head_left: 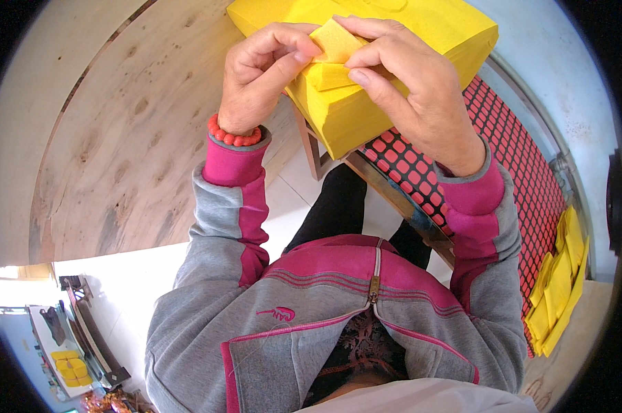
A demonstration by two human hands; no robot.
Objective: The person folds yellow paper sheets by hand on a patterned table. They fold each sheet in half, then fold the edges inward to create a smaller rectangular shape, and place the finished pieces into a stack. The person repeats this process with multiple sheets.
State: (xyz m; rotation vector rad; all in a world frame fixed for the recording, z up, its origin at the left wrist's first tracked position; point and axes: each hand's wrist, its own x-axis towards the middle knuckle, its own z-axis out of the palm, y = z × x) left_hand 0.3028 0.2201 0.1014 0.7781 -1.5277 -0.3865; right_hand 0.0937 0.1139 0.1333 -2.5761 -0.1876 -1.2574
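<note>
A piece of yellow cloth [336, 43], folded at its edges, is between my two hands at the top of the view. My left hand [259, 76] pinches its left side between thumb and forefinger. On the other side, the thumb and fingers of my right hand [417, 86] grip its right edge and upper corner. Right under both hands lies a large yellow fabric bag [352, 124] with creased sides. Whether the held piece is part of this bag cannot be made out.
A wide wooden board [132, 151] fills the left. A bench covered in red-and-black patterned cloth [497, 144] runs along the pale wall at right, with several folded yellow pieces [559, 289] on its near end. Further yellow bundles [71, 368] lie on a distant table, lower left.
</note>
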